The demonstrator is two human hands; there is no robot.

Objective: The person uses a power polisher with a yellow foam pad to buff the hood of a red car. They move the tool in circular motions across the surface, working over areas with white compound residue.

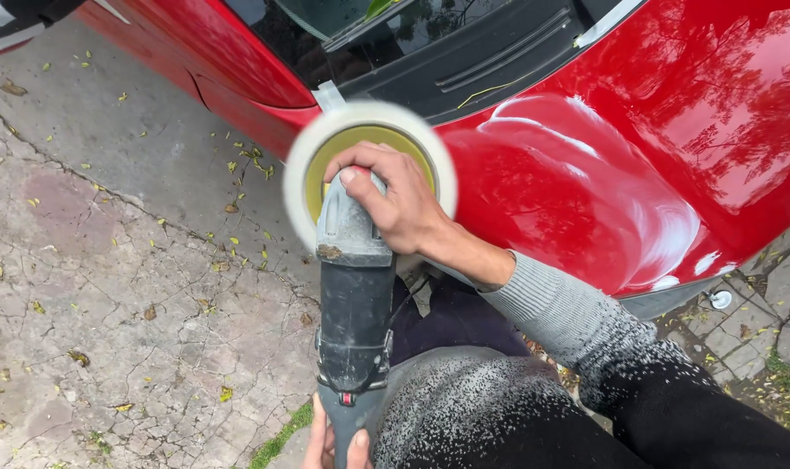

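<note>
At nine o'clock lies cracked pavement (108, 287) strewn with small leaves. At centre a grey polisher (356, 304) points toward twelve o'clock, its round pad (301, 165) blurred and just beside the red car fender (586, 174), which shows white smears. The left hand (336, 445) at six o'clock has its fingers closed on the rear handle. The right hand (399, 204) wraps its fingers over the head. The tool looks heavy and rigid, best held at both ends.
</note>
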